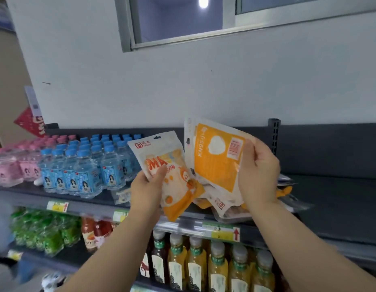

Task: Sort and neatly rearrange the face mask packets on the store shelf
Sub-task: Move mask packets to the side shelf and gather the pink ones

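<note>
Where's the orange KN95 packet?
The KN95 packet is right of centre in the head view, held by the right hand, beside the MASK packet.

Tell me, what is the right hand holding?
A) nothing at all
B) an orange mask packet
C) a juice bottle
B: the right hand grips the orange KN95 mask packet by its edge, holding it up above the shelf.

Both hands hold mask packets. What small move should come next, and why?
Probably the right hand should lay its KN95 packet on bare shelf as its own stack: the left hand holds a different cartoon packet, and loose packets lie jumbled below.
</note>
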